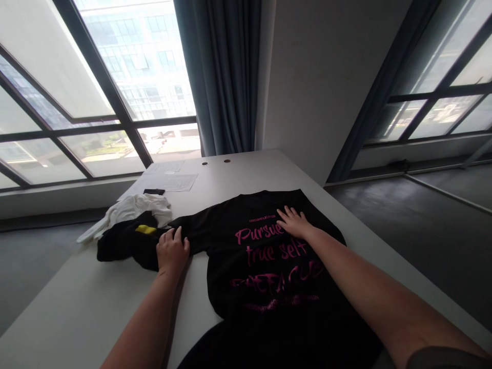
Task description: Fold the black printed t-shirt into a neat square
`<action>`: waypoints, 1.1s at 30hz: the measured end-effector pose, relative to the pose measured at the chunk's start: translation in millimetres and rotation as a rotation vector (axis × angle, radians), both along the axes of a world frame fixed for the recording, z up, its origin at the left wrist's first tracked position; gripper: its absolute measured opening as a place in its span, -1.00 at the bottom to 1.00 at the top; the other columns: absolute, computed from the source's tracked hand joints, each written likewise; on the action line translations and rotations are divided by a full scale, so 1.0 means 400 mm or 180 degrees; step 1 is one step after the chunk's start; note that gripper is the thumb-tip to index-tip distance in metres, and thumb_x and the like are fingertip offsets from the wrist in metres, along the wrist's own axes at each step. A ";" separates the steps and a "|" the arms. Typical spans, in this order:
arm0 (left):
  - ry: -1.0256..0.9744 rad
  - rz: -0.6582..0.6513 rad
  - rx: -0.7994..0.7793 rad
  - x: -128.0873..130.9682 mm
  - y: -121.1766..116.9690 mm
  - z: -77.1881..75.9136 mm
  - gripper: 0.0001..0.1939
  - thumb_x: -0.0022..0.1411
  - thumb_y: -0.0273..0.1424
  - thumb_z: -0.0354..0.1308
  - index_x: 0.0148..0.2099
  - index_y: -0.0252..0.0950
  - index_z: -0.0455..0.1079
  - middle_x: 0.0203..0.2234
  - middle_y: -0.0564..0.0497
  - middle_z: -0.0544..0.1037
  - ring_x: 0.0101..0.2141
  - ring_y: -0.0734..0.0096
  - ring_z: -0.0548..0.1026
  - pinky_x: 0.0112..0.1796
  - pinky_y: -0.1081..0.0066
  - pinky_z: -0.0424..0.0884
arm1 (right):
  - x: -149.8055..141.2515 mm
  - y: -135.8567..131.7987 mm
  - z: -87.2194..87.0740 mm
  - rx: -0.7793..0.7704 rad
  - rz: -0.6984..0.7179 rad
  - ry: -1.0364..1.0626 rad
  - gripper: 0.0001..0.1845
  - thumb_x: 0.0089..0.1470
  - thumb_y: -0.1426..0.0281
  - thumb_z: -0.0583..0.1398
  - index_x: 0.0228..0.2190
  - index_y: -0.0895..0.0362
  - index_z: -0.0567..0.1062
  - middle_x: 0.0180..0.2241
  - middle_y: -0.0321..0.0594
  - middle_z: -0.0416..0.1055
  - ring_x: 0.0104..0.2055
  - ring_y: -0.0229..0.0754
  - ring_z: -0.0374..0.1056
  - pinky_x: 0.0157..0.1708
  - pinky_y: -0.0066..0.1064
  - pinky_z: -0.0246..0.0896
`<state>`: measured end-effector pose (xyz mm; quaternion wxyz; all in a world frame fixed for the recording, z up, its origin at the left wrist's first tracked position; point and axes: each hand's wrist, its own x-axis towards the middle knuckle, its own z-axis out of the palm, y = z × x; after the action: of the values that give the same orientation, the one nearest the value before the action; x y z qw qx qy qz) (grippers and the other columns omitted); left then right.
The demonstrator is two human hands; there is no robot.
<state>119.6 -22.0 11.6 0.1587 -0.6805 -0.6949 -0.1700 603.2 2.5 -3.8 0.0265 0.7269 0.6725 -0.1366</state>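
Observation:
A black T-shirt with pink lettering lies spread on the white table. My right hand rests flat on its upper part, fingers spread over the print. At the end of the left sleeve is my left hand, its fingers curled down at the sleeve's edge; whether cloth is pinched under them is hidden. Just left of that hand sits a crumpled black garment with a yellow patch. The shirt's lower part runs out of view toward me.
Behind the black bundle lies a crumpled white garment, with a small dark object beyond it. Paper sheets lie farther back, near two round holes in the tabletop. A blue curtain, windows and a wall column stand past the table.

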 end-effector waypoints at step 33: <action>0.0060 -0.1555 -0.1650 0.419 0.064 0.073 -0.32 0.46 0.03 -0.07 0.52 0.01 0.04 0.46 -0.09 0.14 0.35 -0.07 0.25 0.25 0.02 0.29 | 0.342 -0.264 -0.062 0.2214 -0.1194 0.2021 -0.60 0.14 0.13 0.15 -0.12 0.02 0.65 -0.03 -0.14 0.61 0.04 0.07 0.50 0.19 -0.05 0.30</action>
<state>287.0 3.7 40.6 -0.0582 -0.8458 -0.5302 -0.0148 739.9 -103.0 -28.7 -0.4479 0.7236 0.5110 -0.1211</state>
